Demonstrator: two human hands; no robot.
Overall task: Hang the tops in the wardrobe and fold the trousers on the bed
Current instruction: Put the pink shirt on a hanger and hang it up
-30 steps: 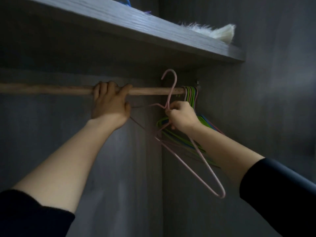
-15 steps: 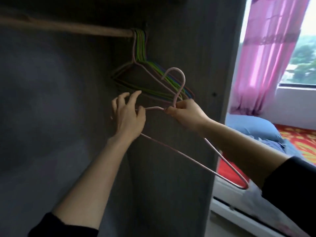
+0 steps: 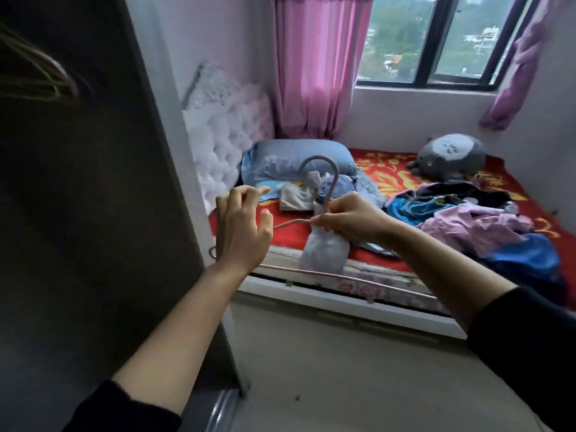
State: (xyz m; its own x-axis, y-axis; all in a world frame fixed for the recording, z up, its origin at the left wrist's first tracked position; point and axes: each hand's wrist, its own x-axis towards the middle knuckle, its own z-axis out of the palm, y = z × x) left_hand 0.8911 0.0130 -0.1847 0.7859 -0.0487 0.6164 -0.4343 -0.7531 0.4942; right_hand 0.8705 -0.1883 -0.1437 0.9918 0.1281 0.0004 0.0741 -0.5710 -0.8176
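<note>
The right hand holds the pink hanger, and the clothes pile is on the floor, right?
No. The head view shows the clothes pile on the bed, not the floor. The right hand does hold the pink hanger.

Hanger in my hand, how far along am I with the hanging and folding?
Barely started. Nothing looks done: the clothes lie in an unsorted heap on the bed. In hand: your right hand pinches a bare pink hanger, left hand open beside it. Left: every top to hang in the wardrobe, every pair of trousers to fold.
</note>
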